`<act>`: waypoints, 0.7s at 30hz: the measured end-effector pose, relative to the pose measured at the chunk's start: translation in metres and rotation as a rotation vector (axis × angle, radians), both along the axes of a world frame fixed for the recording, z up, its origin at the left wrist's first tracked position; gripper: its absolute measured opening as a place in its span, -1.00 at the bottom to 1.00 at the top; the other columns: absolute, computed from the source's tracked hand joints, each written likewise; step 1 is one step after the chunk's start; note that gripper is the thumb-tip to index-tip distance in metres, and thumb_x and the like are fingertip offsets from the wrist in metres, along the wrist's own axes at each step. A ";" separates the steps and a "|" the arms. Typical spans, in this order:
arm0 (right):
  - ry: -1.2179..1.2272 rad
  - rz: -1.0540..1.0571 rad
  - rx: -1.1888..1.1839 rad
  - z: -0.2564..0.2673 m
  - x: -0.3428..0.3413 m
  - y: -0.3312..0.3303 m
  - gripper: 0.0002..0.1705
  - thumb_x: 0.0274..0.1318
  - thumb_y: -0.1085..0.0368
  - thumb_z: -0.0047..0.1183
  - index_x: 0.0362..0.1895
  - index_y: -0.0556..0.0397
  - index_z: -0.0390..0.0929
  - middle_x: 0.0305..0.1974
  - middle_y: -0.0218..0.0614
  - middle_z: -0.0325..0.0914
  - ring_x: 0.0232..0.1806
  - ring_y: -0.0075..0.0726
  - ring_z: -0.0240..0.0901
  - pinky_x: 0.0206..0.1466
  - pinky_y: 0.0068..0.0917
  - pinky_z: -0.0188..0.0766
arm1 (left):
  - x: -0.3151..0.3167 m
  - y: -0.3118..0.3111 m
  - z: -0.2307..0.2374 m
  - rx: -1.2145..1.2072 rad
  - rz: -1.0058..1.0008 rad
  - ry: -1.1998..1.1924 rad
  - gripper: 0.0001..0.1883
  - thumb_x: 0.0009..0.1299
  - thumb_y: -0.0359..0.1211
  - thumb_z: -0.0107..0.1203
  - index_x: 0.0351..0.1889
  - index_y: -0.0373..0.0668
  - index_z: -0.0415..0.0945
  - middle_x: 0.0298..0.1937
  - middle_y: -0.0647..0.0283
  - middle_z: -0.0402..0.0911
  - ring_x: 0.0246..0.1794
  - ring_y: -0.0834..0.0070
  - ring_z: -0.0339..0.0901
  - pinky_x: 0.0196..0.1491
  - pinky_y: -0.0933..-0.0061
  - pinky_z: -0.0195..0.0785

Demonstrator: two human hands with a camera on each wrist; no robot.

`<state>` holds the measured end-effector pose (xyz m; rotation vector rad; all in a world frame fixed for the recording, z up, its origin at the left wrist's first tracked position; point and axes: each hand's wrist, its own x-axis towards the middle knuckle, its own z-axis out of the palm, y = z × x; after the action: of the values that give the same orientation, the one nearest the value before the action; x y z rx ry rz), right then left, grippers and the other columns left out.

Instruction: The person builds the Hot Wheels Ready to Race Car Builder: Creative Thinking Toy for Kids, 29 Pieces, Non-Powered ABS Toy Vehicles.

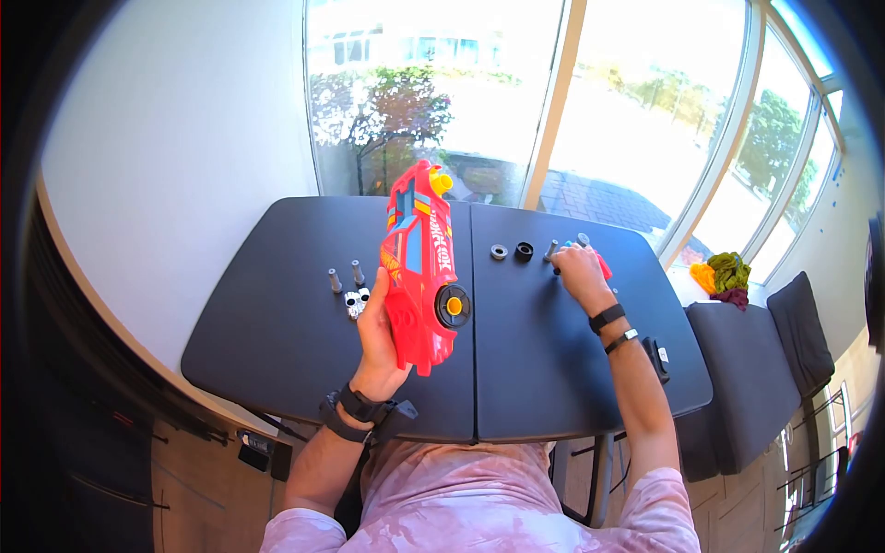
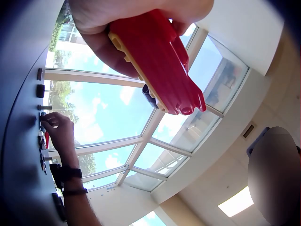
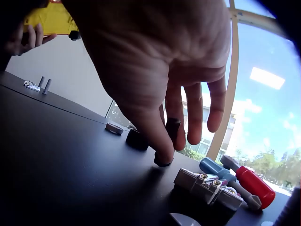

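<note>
My left hand [image 1: 375,336] grips a red toy car [image 1: 429,276] by its lower side, nose-to-tail upright above the table; in the left wrist view the fingers wrap round the red body [image 2: 155,61]. Over the table's right half, my right hand [image 1: 583,276] reaches down. In the right wrist view, thumb and finger of that hand [image 3: 160,70] pinch a small dark peg [image 3: 173,126] standing on the tabletop. Beside it are a black wheel [image 3: 136,140], a grey ring [image 3: 114,128] and a silver part [image 3: 207,186].
Red-handled screwdriver [image 3: 255,186] and blue-handled tool [image 3: 216,168] lie beyond the silver part. Two grey pegs [image 1: 346,276] and a chrome piece [image 1: 354,304] stand on the table's left half. A black object [image 1: 655,359] lies near the right edge; a grey seat [image 1: 747,369] adjoins it.
</note>
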<state>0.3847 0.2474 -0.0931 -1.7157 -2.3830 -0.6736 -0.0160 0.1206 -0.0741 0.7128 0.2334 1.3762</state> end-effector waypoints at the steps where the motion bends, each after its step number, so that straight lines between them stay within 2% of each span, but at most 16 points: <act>1: 0.062 0.021 -0.003 0.013 -0.010 -0.012 -0.83 0.33 0.46 0.20 -0.05 0.05 0.76 -0.16 -0.10 0.78 0.00 0.14 0.75 0.15 0.04 0.66 | 0.000 0.001 -0.001 0.004 -0.001 -0.002 -0.26 0.81 0.21 0.03 0.61 -0.22 0.38 0.42 0.14 0.71 0.34 0.37 0.74 0.36 0.23 0.66; 5: 0.469 0.247 0.147 0.055 -0.058 -0.052 -0.82 0.46 0.32 0.24 0.04 0.10 0.70 -0.11 -0.06 0.82 0.01 0.10 0.78 0.10 0.01 0.66 | 0.002 0.002 0.000 0.002 -0.004 -0.007 -0.27 0.81 0.19 0.02 0.62 -0.22 0.37 0.42 0.14 0.71 0.34 0.36 0.74 0.37 0.23 0.66; 8: 0.601 0.319 0.124 0.090 -0.091 -0.079 -0.79 0.54 0.29 0.22 0.10 0.11 0.67 -0.14 -0.03 0.81 -0.06 0.06 0.80 0.04 -0.05 0.70 | 0.001 0.005 -0.004 0.007 -0.016 -0.011 -0.28 0.81 0.19 0.02 0.62 -0.21 0.37 0.42 0.14 0.71 0.34 0.36 0.75 0.35 0.23 0.67; 11: 0.832 0.335 0.052 0.121 -0.130 -0.121 -0.77 0.50 0.35 0.27 0.15 0.08 0.68 -0.21 -0.08 0.76 -0.15 -0.06 0.81 -0.03 -0.18 0.72 | -0.001 0.003 -0.004 0.003 -0.025 -0.009 -0.29 0.82 0.19 0.02 0.62 -0.19 0.37 0.42 0.14 0.71 0.34 0.36 0.75 0.33 0.22 0.69; 14: 0.976 0.581 0.122 0.133 -0.155 -0.152 -0.76 0.42 0.45 0.37 0.10 0.14 0.68 -0.19 -0.15 0.75 -0.19 -0.22 0.81 -0.09 -0.32 0.75 | 0.000 0.001 -0.002 -0.021 -0.003 -0.005 -0.30 0.82 0.18 0.01 0.63 -0.17 0.37 0.43 0.14 0.71 0.35 0.36 0.76 0.32 0.21 0.71; 17: 1.093 0.739 0.092 0.138 -0.175 -0.178 -0.77 0.32 0.52 0.45 -0.01 0.22 0.70 -0.10 -0.18 0.77 -0.16 -0.32 0.83 -0.09 -0.42 0.77 | 0.002 -0.004 0.005 -0.028 0.011 0.009 -0.32 0.83 0.19 -0.02 0.60 -0.15 0.40 0.36 0.17 0.73 0.24 0.45 0.78 0.20 0.31 0.75; 20: 1.076 0.789 0.114 0.126 -0.186 -0.186 -0.82 0.28 0.55 0.48 -0.12 0.27 0.71 -0.03 -0.17 0.77 -0.14 -0.34 0.83 -0.07 -0.45 0.79 | 0.000 0.002 -0.001 0.014 -0.014 -0.029 -0.28 0.82 0.19 -0.01 0.64 -0.18 0.36 0.42 0.11 0.72 0.35 0.34 0.76 0.34 0.20 0.69; 21: 0.977 0.775 0.140 0.129 -0.188 -0.191 -0.82 0.27 0.51 0.51 -0.14 0.23 0.73 -0.04 -0.18 0.78 -0.13 -0.25 0.85 -0.06 -0.40 0.79 | -0.001 0.002 -0.002 0.025 -0.026 -0.030 -0.28 0.82 0.20 -0.02 0.64 -0.18 0.36 0.41 0.11 0.72 0.35 0.34 0.76 0.34 0.20 0.69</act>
<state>0.1968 0.0568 0.0357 -0.6486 -1.9116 0.1213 -0.0167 0.1231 -0.0758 0.7135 0.1826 1.3662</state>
